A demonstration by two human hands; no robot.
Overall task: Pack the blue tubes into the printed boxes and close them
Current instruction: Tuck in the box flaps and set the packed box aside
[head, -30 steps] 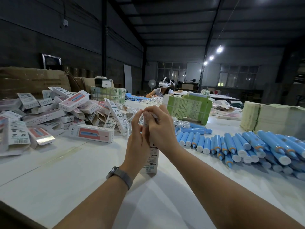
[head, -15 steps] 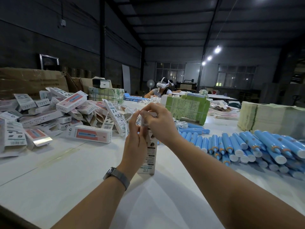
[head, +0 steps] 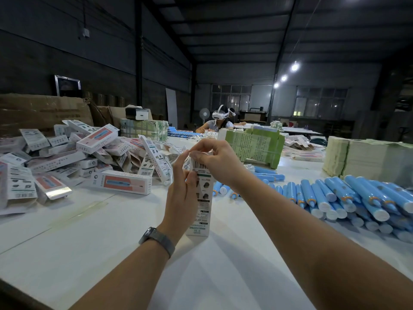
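Note:
A white printed box (head: 201,211) stands upright on the white table (head: 223,276), its base on the surface. My left hand (head: 182,195) holds the box's left side, fingers reaching up along it. My right hand (head: 215,156) pinches the flap at the box's top end. Whatever is inside the box is hidden. Several blue tubes (head: 348,198) with white caps lie in rows on the table to the right. A heap of printed boxes (head: 67,157) lies at the left, one pink-faced box (head: 121,183) nearest my hands.
Green-printed stacks of flat cartons (head: 252,146) stand behind my hands, pale stacks (head: 366,155) at the far right. Brown cardboard cartons (head: 42,110) line the left wall. A person wearing a headset (head: 220,121) sits at the table's far end.
The box's printed face shows more as my hands shifted slightly left and up. My right hand's fingers have moved over the top flap; my left hand has slid a little down the side.

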